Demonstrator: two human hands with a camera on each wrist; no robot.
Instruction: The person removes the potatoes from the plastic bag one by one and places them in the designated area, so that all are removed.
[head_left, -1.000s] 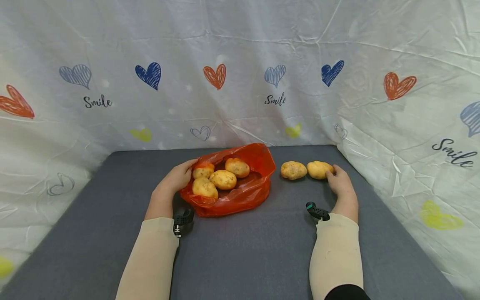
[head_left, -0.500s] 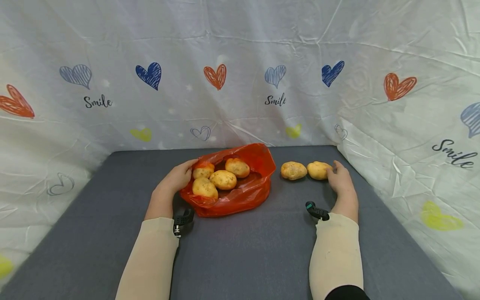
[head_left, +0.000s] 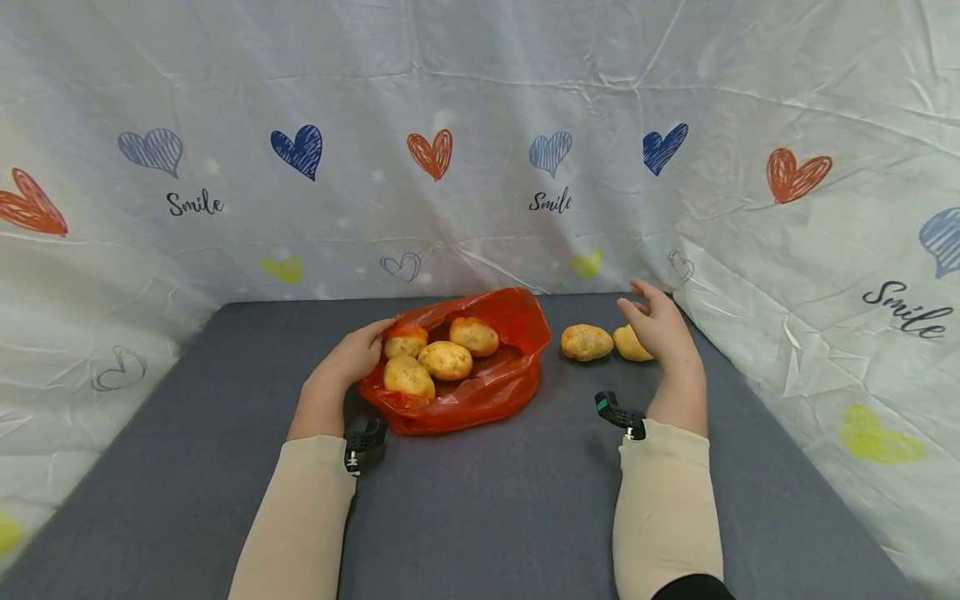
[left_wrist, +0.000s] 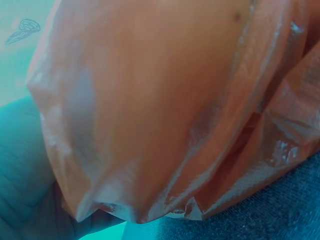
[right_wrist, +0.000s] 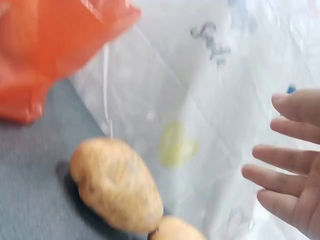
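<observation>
A red plastic bag (head_left: 480,408) lies open-mouthed on the dark table, with several potatoes (head_left: 446,361) inside. My left hand (head_left: 352,357) holds the bag's left rim; its fingertips are partly hidden by the plastic. In the left wrist view the bag (left_wrist: 150,100) fills most of the picture, with the palm at its left. Two loose potatoes lie right of the bag: a left one (head_left: 587,342) and a right one (head_left: 630,344), end to end. Raised over the right potato, my right hand (head_left: 663,329) holds nothing, its fingers spread in the right wrist view.
The grey table (head_left: 480,517) runs back to a white curtain (head_left: 480,167) printed with hearts and "Smile". The curtain also hangs along the left and right sides. A black wrist device (head_left: 621,412) is strapped to the right forearm.
My right hand has come away from the right potato, rising and moving slightly left with its fingers opened. The potatoes, the bag and my left hand stay in place.
</observation>
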